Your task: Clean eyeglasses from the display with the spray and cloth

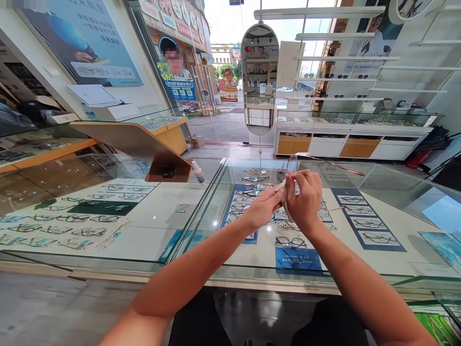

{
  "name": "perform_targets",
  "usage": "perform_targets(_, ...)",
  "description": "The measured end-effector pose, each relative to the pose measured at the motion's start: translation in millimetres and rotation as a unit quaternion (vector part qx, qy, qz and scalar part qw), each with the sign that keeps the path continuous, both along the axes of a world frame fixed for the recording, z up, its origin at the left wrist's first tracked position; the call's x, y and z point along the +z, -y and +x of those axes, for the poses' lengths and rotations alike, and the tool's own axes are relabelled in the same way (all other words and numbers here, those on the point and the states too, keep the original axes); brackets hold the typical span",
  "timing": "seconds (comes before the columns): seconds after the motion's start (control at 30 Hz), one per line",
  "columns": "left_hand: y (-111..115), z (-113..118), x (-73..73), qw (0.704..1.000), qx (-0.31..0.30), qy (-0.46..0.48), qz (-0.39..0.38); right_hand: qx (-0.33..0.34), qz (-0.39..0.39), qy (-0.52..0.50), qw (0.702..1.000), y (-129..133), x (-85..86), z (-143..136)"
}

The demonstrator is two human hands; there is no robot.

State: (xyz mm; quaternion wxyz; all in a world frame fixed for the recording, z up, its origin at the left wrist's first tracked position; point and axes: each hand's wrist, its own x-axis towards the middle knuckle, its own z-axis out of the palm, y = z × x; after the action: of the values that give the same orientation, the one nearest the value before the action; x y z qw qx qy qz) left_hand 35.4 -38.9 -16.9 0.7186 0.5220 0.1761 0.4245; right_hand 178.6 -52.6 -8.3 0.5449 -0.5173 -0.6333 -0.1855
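Both my hands meet above the glass display case, a little right of the middle. My left hand [264,207] is closed, thumb and fingers pinching the edge of a pale cloth [287,204]. Right against it, my right hand [305,196] has its fingers curled around the cloth and a pair of glasses. One lens [291,164] of these glasses rises above my fingers, and a thin reddish temple [338,166] reaches out to the right. A second temple tip shows lower, right of my wrist. The rest of the frame is hidden by my hands and the cloth.
Under the glass top [252,259] lie several rows of glasses and a blue card [298,260]. A white spray bottle [198,173] stands to the left, beside a slanted brown wooden stand [144,144]. Further back are an oval mirror [260,79] and white display cabinets [327,145].
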Motion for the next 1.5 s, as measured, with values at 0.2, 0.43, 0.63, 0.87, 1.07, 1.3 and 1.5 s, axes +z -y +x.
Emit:
perform_targets(0.2, -23.2, -27.3, 17.1, 0.982, 0.089, -0.088, 0.141, 0.068, 0.032, -0.071, 0.995, -2.7, 13.1, 14.1)
perform_targets(0.43, -77.7, -98.2, 41.0, 0.894, 0.336, -0.221, 0.197, 0.148, 0.019, -0.13, 0.98, -9.0, 18.5, 25.5)
perform_targets(0.63, -102.0, -121.6, 30.3, 0.684, 0.326, -0.625, 0.191, 0.217, -0.057, -0.148, 0.963, -20.6, 9.3, 32.9)
perform_targets(0.87, -101.5, -109.4, 7.9, 0.586, 0.249, -0.749, 0.181, 0.288, -0.165, -0.207, 0.92, -23.1, 11.9, 37.4)
perform_targets(1.07, -80.8, -73.1, 6.3, 0.585, 0.435, -0.41, 0.548, 0.35, -0.217, -0.239, 0.88, -20.5, 18.5, 36.3)
perform_targets(1.3, -59.4, -53.7, 8.0, 0.551, 0.428, -0.237, 0.676, 0.427, -0.282, -0.228, 0.828, -18.2, 20.1, 31.8)
perform_targets(1.5, -54.1, -57.3, 11.6, 0.566, 0.422, -0.25, 0.663, 0.439, -0.293, -0.224, 0.819, -15.9, 22.0, 30.5)
